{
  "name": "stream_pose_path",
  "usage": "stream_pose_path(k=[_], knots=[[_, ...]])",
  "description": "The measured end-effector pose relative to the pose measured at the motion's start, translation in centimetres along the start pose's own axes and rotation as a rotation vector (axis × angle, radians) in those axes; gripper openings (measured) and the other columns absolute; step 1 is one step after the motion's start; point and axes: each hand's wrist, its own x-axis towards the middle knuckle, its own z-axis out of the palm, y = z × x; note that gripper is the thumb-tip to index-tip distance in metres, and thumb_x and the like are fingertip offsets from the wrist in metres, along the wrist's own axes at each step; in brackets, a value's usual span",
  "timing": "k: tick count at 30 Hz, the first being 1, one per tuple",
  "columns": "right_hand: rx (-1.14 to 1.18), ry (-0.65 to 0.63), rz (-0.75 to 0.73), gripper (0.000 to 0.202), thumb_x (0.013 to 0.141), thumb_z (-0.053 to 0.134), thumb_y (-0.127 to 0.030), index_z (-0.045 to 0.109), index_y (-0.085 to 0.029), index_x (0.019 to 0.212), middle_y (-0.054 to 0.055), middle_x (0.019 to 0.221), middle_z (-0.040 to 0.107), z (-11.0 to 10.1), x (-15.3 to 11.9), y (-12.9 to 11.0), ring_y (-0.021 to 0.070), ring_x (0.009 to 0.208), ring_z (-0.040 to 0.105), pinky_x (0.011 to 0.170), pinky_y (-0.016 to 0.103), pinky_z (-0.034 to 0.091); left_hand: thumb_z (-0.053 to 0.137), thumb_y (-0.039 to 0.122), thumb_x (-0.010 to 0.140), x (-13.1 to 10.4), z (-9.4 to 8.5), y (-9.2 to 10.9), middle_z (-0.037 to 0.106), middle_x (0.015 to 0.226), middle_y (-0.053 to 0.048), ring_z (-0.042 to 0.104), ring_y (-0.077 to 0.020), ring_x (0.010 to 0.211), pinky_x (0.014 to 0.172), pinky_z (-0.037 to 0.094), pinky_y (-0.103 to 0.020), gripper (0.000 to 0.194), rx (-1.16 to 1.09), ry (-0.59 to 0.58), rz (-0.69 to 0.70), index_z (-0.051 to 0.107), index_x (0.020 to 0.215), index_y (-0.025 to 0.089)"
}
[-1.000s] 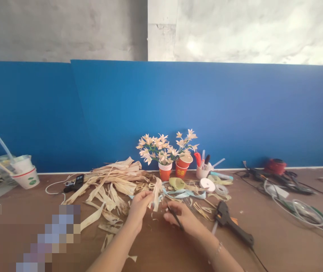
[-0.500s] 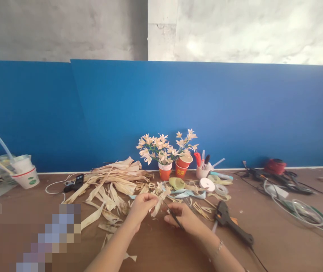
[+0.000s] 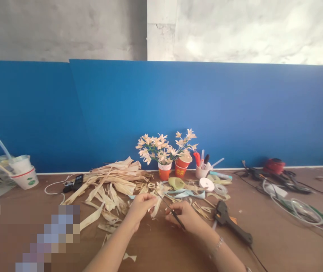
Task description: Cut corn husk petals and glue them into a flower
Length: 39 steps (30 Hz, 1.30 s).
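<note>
Pale strip (image 3: 157, 206), one: front middle of our worktop (image 3: 161, 251), held just above it. Around it, left to right, we list:

- White cup (image 3: 27, 179), one, upright, far left.
- Dried strips (image 3: 119, 173), a loose heap.
- Left hand (image 3: 141, 207): thumb and fingers pinching the pale strip.
- Flowers (image 3: 157, 143), pale, standing in a red cup (image 3: 165, 173) behind the strip.
- Dark tool (image 3: 176, 218), thin, probably scissors; its tip overlaps the strip in our view, contact uncertain.
- Right hand (image 3: 185, 217): fingers curled round the tool.
- Glue gun (image 3: 233, 223), one, lying beside the right forearm.

Change noted: a second ago our strip hung more upright with the tool apart from it; now the tool reaches across. We judge this as trimming or shaping, begun or about to be.
</note>
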Motion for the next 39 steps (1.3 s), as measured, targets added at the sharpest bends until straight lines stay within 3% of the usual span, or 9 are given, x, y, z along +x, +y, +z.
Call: stream_pose_path(k=[5, 9, 13, 17, 22, 29, 33, 36, 39], knots=[[0.139, 0.080, 0.021, 0.032, 0.064, 0.075, -0.044, 0.062, -0.016, 0.074, -0.006, 0.045, 0.051, 0.3, 0.5, 0.4, 0.0083, 0.037, 0.042, 0.037, 0.019, 0.030, 0.076, 0.039, 0.057, -0.3, 0.5, 0.3, 0.056, 0.049, 0.003, 0.044, -0.0084, 0.045, 0.049, 0.034, -0.022, 0.030, -0.076, -0.013, -0.023, 0.063, 0.065, 0.014], [0.391, 0.178, -0.102, 0.043, 0.056, 0.082, -0.038, 0.058, -0.019, 0.086, -0.004, 0.064, 0.057, 1.0, 0.6, -0.2, 0.0114, 0.055, 0.051, 0.049, 0.021, 0.038, 0.075, 0.039, 0.059, -1.0, 1.5, 0.2, 0.055, 0.049, 0.003, 0.046, -0.0092, 0.045, 0.049, 0.033, -0.023, 0.029, -0.081, -0.075, -0.021, 0.060, 0.066, 0.015], [0.495, 0.200, -0.090, 0.040, 0.057, 0.081, -0.033, 0.055, -0.019, 0.085, -0.005, 0.062, 0.054, 1.5, 0.6, -0.4, 0.0101, 0.055, 0.049, 0.053, 0.021, 0.037, 0.073, 0.039, 0.059, -1.5, 2.3, 0.3, 0.053, 0.048, 0.004, 0.042, -0.0083, 0.044, 0.048, 0.030, -0.023, 0.029, -0.030, -0.103, -0.014, 0.059, 0.062, 0.015], [0.493, 0.238, -0.049, 0.036, 0.060, 0.076, -0.030, 0.056, -0.019, 0.087, -0.007, 0.060, 0.051, 1.3, 0.5, -0.3, 0.0071, 0.049, 0.042, 0.049, 0.020, 0.032, 0.070, 0.033, 0.060, -1.7, 2.3, 0.5, 0.050, 0.048, 0.005, 0.039, -0.0070, 0.045, 0.047, 0.029, -0.022, 0.022, 0.034, -0.053, -0.003, 0.060, 0.060, 0.015], [0.499, 0.258, -0.026, 0.032, 0.059, 0.071, -0.025, 0.056, -0.019, 0.086, -0.008, 0.056, 0.048, 1.3, 0.3, -0.7, 0.0058, 0.045, 0.037, 0.045, 0.019, 0.028, 0.068, 0.030, 0.059, -1.7, 2.1, 0.4, 0.054, 0.048, 0.004, 0.045, -0.0085, 0.045, 0.046, 0.032, -0.021, 0.017, -0.011, -0.113, -0.080, 0.059, 0.061, 0.015], [0.448, 0.297, -0.072, 0.029, 0.056, 0.067, -0.020, 0.056, -0.018, 0.082, -0.008, 0.056, 0.047, 0.5, 0.4, -0.5, 0.0065, 0.046, 0.038, 0.045, 0.019, 0.031, 0.066, 0.029, 0.059, -1.5, 1.8, 0.3, 0.052, 0.046, 0.004, 0.038, -0.0057, 0.039, 0.039, 0.022, -0.019, 0.017, 0.014, -0.169, -0.132, 0.057, 0.060, 0.015], [0.335, 0.373, -0.114, 0.025, 0.057, 0.065, -0.019, 0.057, -0.018, 0.081, -0.008, 0.054, 0.046, -0.6, 1.1, 0.6, 0.0075, 0.046, 0.039, 0.045, 0.020, 0.031, 0.068, 0.030, 0.059, -1.3, 1.5, 0.2, 0.047, 0.044, 0.006, 0.037, -0.0049, 0.041, 0.041, 0.024, -0.018, 0.019, -0.087, -0.112, -0.116, 0.057, 0.062, 0.015], [0.256, 0.408, -0.159, 0.027, 0.059, 0.066, -0.018, 0.058, -0.018, 0.085, -0.004, 0.064, 0.055, -0.5, 1.2, 0.9, 0.0104, 0.053, 0.046, 0.049, 0.022, 0.036, 0.071, 0.034, 0.059, -1.2, 1.7, 0.0, 0.047, 0.045, 0.007, 0.038, -0.0055, 0.043, 0.043, 0.027, -0.018, 0.024, -0.123, -0.059, -0.084, 0.058, 0.065, 0.015], [0.307, 0.332, -0.158, 0.031, 0.060, 0.071, -0.023, 0.056, -0.018, 0.087, -0.004, 0.065, 0.056, 0.7, 1.0, 0.1, 0.0103, 0.052, 0.047, 0.048, 0.022, 0.036, 0.073, 0.037, 0.058, -1.2, 2.0, -0.3, 0.050, 0.047, 0.005, 0.043, -0.0073, 0.045, 0.043, 0.029, -0.019, 0.027, -0.080, -0.023, -0.052, 0.058, 0.064, 0.015]])
